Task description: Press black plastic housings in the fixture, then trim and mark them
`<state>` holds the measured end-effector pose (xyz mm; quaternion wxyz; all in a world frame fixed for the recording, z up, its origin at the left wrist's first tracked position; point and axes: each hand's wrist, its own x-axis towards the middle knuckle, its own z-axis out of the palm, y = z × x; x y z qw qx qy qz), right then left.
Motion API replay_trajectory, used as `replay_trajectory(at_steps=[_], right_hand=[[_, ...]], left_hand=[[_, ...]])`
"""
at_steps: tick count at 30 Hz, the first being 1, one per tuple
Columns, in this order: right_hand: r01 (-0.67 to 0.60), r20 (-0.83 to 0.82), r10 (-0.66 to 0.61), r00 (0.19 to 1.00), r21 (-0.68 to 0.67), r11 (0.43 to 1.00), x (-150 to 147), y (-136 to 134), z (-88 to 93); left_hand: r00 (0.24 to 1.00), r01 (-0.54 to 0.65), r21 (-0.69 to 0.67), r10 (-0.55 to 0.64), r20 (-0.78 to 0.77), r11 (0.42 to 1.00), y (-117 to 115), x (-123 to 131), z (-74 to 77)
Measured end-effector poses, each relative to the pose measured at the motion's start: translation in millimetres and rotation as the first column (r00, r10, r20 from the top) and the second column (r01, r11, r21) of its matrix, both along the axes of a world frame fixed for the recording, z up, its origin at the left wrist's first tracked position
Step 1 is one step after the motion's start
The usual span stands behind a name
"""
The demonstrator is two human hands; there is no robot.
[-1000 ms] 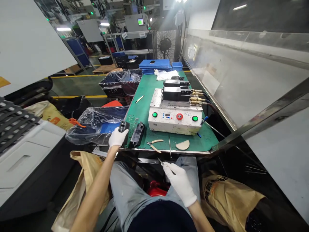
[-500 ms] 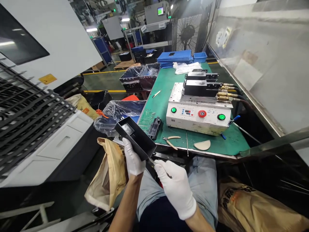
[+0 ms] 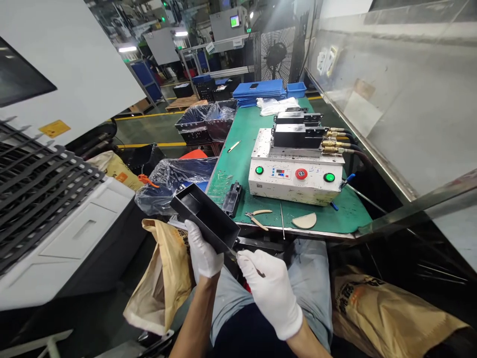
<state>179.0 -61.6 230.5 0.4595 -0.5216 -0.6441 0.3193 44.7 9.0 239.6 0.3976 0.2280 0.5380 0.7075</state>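
My left hand [image 3: 203, 251], in a white glove, is closed round the side of a long black plastic box [image 3: 204, 216]. The box is tilted over my lap, its hollow side facing up. My right hand [image 3: 266, 286], also gloved, is closed on a thin tool [image 3: 234, 253], of which little more than a slim tip shows beyond the fingers. That tip is at the box's near right corner; whether it touches the box I cannot tell. Beyond the box, on the green table, lies another black plastic part [image 3: 232, 199], with side cutters [image 3: 260, 218] to its right.
A white machine [image 3: 296, 184] with lit green buttons bears black parts and hoses on the green table [image 3: 238, 161]. A thin rod [image 3: 282, 221], a beige half-disc [image 3: 304, 221] and a cutter knife [image 3: 234, 146] lie there. Paper sacks [image 3: 160, 278] and a plastic-lined bin [image 3: 175, 181] stand nearby.
The view has turned slightly, so the table and machine sit further left. The black box has tipped a little in my left hand; both hands keep their hold.
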Motion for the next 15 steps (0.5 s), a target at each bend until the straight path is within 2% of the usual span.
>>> replay_trajectory(at_steps=[3,9,12,15], right_hand=[[0.023,0.014,-0.023,1.0,0.028,0.999,1,-2,-0.9],[0.085,0.034,-0.086,0.996,0.05,0.995,6,9,-10.9],[0.139,0.066,-0.141,0.988,0.035,0.99,18,21,-18.0],[0.028,0.086,-0.034,0.996,0.064,0.998,37,27,-14.4]], left_hand=[[0.995,-0.016,0.073,0.009,0.098,0.997,0,4,2.2],[0.985,-0.052,0.096,0.035,0.169,0.994,-2,2,-4.8],[0.963,0.007,0.05,-0.02,0.27,0.999,-6,0,-5.6],[0.963,0.102,-0.065,-0.082,0.255,0.993,-10,-5,-5.1]])
